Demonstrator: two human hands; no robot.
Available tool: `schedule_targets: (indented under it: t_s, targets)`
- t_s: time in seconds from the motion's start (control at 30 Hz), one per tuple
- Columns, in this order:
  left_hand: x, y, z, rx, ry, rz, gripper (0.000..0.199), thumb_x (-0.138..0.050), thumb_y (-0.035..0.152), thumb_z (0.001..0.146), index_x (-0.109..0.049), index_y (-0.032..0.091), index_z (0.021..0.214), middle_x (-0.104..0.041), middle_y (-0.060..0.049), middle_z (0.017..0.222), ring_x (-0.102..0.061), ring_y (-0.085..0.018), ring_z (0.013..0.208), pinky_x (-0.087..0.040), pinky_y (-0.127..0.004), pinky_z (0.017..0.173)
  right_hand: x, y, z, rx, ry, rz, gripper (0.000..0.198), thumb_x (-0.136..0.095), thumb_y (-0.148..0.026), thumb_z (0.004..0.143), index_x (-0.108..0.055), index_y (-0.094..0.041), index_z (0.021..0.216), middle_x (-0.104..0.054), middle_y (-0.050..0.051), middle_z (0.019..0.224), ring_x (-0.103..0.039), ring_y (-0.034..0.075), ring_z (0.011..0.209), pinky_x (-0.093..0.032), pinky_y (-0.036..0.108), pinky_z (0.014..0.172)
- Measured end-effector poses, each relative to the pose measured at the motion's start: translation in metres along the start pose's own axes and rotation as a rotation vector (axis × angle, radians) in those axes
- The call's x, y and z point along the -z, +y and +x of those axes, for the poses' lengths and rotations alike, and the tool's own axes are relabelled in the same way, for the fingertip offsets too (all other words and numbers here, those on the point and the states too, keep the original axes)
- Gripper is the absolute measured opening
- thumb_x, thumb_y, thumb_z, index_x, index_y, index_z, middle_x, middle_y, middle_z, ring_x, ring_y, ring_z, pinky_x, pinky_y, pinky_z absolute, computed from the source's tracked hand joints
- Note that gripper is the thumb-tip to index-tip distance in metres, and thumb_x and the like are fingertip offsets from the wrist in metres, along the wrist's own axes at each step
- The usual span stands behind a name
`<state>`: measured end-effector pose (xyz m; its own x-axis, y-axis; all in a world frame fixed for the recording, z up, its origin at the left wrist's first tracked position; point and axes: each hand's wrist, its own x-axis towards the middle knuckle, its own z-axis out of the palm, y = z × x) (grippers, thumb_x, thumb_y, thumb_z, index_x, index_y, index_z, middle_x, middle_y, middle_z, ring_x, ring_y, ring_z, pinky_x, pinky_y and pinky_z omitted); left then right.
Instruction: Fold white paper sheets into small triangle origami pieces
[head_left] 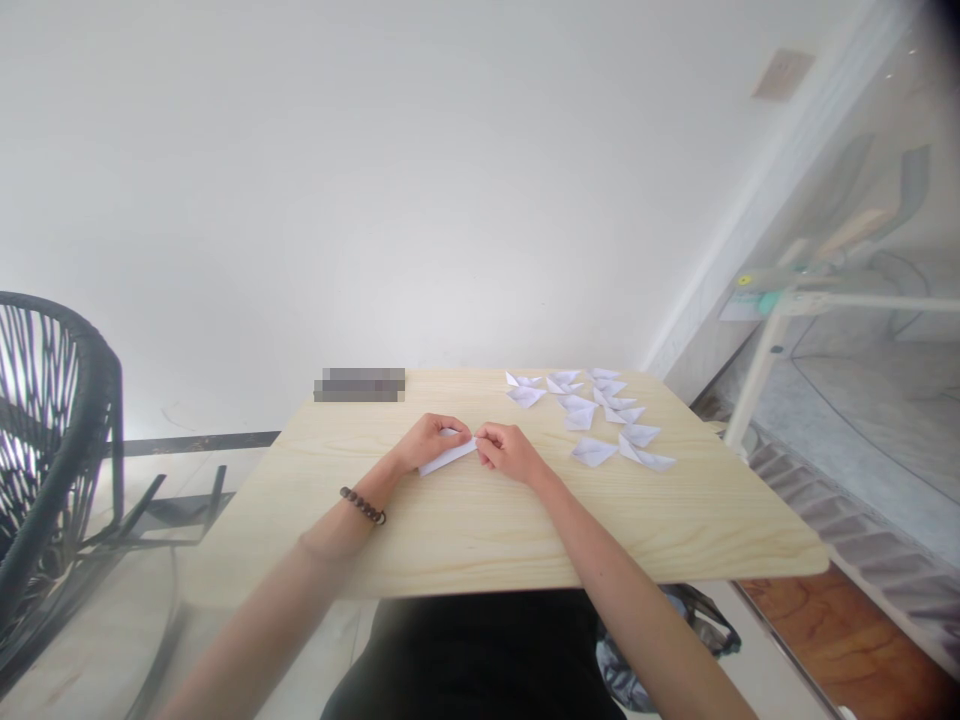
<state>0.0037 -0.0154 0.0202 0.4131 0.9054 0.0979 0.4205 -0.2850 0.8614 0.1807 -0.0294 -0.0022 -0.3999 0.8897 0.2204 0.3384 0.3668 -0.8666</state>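
Note:
A folded strip of white paper [448, 456] lies at the middle of the wooden table [480, 540]. My left hand [433, 440] is closed on its upper side, thumb and fingers near the top edge. At the strip's right end my right hand [506, 451] pinches the tip, fingers curled. Part of the paper is hidden under the left fingers. To the right of my hands several folded white paper boats [577, 412] lie in loose rows; the nearest one [595, 452] sits right of my right hand.
A blurred-out patch [360, 385] covers something at the table's back left. A dark woven chair [90, 400] stands left of the table. The white wall [375, 200] rises behind it. On the right is a white metal frame [757, 380]; a bag [637, 660] shows below the table edge.

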Motion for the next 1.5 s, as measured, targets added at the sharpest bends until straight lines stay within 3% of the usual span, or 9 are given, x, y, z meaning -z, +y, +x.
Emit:
schedule_targets:
  t_s: [0.2,0.43,0.93,1.1,1.27,1.37,1.5]
  targets:
    - [0.000,0.002,-0.001,0.029,0.006,-0.010,0.034,-0.053,0.044,0.067,-0.065,0.013,0.075,-0.058,-0.002,0.063,-0.044,-0.010,0.053,-0.031,-0.019,0.045,0.002,0.002,-0.001,-0.019,-0.024,0.070,0.012,-0.042,-0.014,0.070,-0.054,-0.016,0.072,-0.054,-0.003,0.053,-0.049,0.007,0.044,-0.039,0.016,0.045]
    - [0.000,0.002,-0.001,-0.016,-0.013,0.000,0.032,-0.053,0.043,0.068,-0.065,0.014,0.073,-0.059,-0.001,0.065,-0.045,-0.010,0.055,-0.032,-0.019,0.048,0.001,-0.001,0.000,0.011,0.014,0.017,0.020,-0.043,-0.027,0.076,-0.051,-0.016,0.061,-0.054,-0.003,0.052,-0.048,0.007,0.043,-0.039,0.018,0.046]
    - [0.002,-0.001,0.000,0.020,-0.003,-0.003,0.034,-0.053,0.044,0.068,-0.065,0.014,0.076,-0.059,-0.001,0.064,-0.045,-0.010,0.053,-0.032,-0.020,0.047,0.003,0.003,0.000,-0.036,-0.049,0.166,0.018,-0.040,-0.025,0.076,-0.052,-0.015,0.067,-0.055,-0.001,0.055,-0.052,0.008,0.046,-0.041,0.019,0.048]
    - [0.000,-0.006,0.003,-0.010,0.017,-0.070,0.033,-0.053,0.044,0.070,-0.064,0.014,0.081,-0.061,-0.003,0.075,-0.050,-0.012,0.062,-0.035,-0.020,0.051,0.000,0.003,0.001,-0.006,0.104,0.010,0.023,-0.040,-0.034,0.078,-0.049,-0.017,0.065,-0.052,-0.003,0.051,-0.048,0.007,0.043,-0.038,0.018,0.046]
    - [-0.001,-0.010,0.004,-0.037,-0.021,-0.238,0.042,-0.050,0.044,0.074,-0.053,0.015,0.104,-0.057,-0.001,0.064,-0.046,-0.009,0.051,-0.030,-0.018,0.043,0.002,0.005,0.003,0.047,0.382,-0.155,0.026,-0.038,-0.034,0.079,-0.048,-0.017,0.063,-0.046,-0.004,0.049,-0.042,0.008,0.045,-0.033,0.018,0.047]
    - [-0.002,-0.011,0.004,-0.073,-0.019,-0.319,0.042,-0.050,0.041,0.075,-0.050,0.015,0.108,-0.056,0.000,0.064,-0.045,-0.008,0.051,-0.030,-0.018,0.044,0.004,0.004,0.003,0.060,0.498,-0.207,0.024,-0.039,-0.033,0.078,-0.048,-0.017,0.062,-0.045,-0.004,0.051,-0.040,0.008,0.048,-0.031,0.019,0.048]
    - [-0.001,-0.014,0.007,-0.101,0.013,-0.375,0.034,-0.050,0.031,0.074,-0.054,0.017,0.105,-0.060,-0.003,0.082,-0.050,-0.010,0.061,-0.037,-0.020,0.051,0.006,0.005,0.004,0.059,0.573,-0.211,0.023,-0.037,-0.031,0.078,-0.047,-0.016,0.063,-0.043,-0.004,0.052,-0.040,0.008,0.049,-0.030,0.019,0.049]
